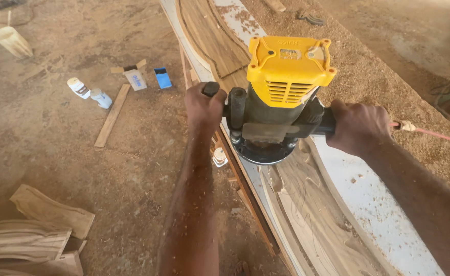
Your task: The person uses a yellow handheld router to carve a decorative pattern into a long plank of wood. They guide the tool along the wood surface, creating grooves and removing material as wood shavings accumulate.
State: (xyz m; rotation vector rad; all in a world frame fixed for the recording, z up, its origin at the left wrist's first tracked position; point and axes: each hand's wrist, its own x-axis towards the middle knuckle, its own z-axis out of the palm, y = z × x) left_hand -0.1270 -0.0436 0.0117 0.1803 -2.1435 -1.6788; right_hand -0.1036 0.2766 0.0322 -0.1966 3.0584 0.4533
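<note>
A yellow-topped, black-bodied router (278,97) stands upright on a long curved wooden board (307,204). My left hand (203,107) is wrapped around its left black handle. My right hand (360,125) grips the right handle. The router's round base (261,153) rests at the board's left edge, where a cut groove runs along the wood. The board lies on a white worktop (383,204) dusted with sawdust. A red cord (434,134) trails off to the right behind my right hand.
Carved wooden pieces (36,230) lie on the dusty floor at lower left. A wooden strip (111,116), two small bottles (89,93), a small carton (135,76) and a blue box (162,78) sit on the floor. Sawdust (388,87) is piled to the right.
</note>
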